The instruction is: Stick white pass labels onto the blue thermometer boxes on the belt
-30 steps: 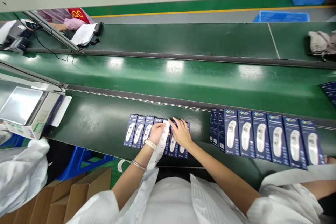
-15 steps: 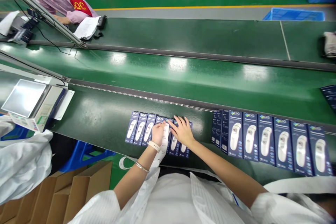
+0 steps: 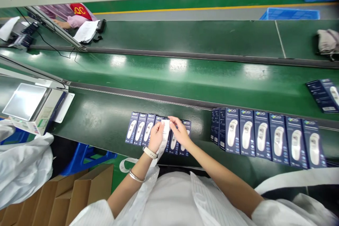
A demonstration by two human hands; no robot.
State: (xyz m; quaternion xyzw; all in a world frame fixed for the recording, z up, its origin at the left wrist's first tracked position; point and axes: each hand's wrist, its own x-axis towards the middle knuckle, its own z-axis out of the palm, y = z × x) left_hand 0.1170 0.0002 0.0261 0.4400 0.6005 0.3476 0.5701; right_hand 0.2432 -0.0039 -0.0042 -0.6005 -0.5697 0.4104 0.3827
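A white strip of printed labels (image 3: 164, 137) hangs from my left hand (image 3: 156, 137), whose fingers are closed on its edge. At the strip's upper right corner, my right hand (image 3: 180, 132) pinches with thumb and forefinger, the other fingers bent above. Beneath both hands stands a row of dark blue thermometer boxes (image 3: 140, 130), each with a white thermometer pictured on its front. The hands and strip cover the middle boxes. The strip's tail runs down past my left wrist and curls off the table edge.
A second row of blue boxes (image 3: 262, 136) stands at right. Another box (image 3: 324, 95) lies on the green conveyor (image 3: 212, 72). At left are a device with a pale flat top (image 3: 25, 101), a blue stool (image 3: 82, 157) and cartons (image 3: 82, 190). A co-worker's sleeve (image 3: 75, 21) shows across the line.
My right hand has moved from the boxes to the top of the label strip, its spread fingers drawing in. On the conveyor, a box has come further into view from the right.
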